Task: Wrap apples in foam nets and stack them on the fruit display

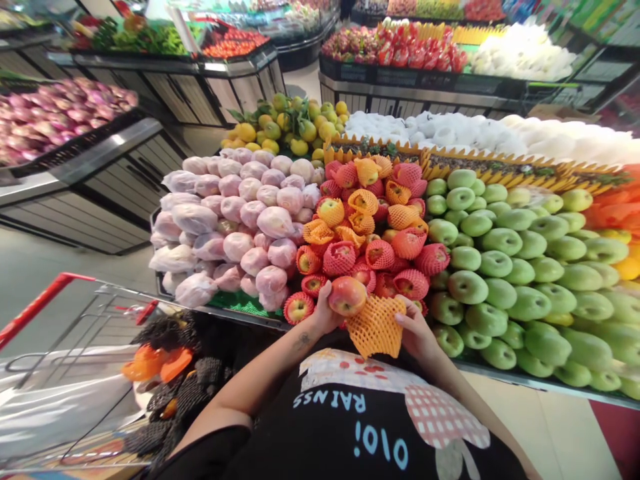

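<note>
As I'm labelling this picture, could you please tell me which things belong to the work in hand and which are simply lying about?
Work in hand:
apple, in the left hand
orange foam net, in the right hand
netted fruit just beyond, possibly

Seemingly just lying about:
green apples
wrapped pale-pink fruit
yellow-green fruit
purple onions

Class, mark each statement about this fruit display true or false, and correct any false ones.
1. The left hand holds an apple. True.
2. The right hand grips a banana. False: it holds a yellow-orange foam net.
3. Green apples lie to the right of the net-wrapped fruit. True.
4. The cart handle is blue. False: it is red.
5. The black shirt bears lettering. True.
</note>
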Motion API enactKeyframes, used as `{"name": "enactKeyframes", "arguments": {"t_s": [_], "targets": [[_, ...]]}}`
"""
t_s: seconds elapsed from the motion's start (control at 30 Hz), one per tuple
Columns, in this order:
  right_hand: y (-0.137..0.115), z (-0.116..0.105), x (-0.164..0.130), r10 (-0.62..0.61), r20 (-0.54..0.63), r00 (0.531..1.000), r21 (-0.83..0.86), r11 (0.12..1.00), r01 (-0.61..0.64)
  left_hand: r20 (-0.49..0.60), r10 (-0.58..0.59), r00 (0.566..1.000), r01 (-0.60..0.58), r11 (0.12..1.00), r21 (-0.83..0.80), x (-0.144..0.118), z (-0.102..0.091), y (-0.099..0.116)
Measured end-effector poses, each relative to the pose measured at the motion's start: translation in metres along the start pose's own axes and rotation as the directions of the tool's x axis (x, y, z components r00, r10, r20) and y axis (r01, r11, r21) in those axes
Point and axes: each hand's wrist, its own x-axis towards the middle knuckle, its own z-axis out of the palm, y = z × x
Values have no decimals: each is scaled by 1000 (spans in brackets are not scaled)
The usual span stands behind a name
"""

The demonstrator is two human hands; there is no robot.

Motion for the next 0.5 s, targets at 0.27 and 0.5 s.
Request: {"name": "enactKeyframes", "arguments": {"t_s": [0.27,0.5], "targets": [[16,10,-6,171,171,970,-89,983,-158,14,-61,998,62,997,-45,6,12,-2],[13,19,-11,62,296,953,-405,912,66,71,-223,972,226,974,-34,5,6,-17]]}}
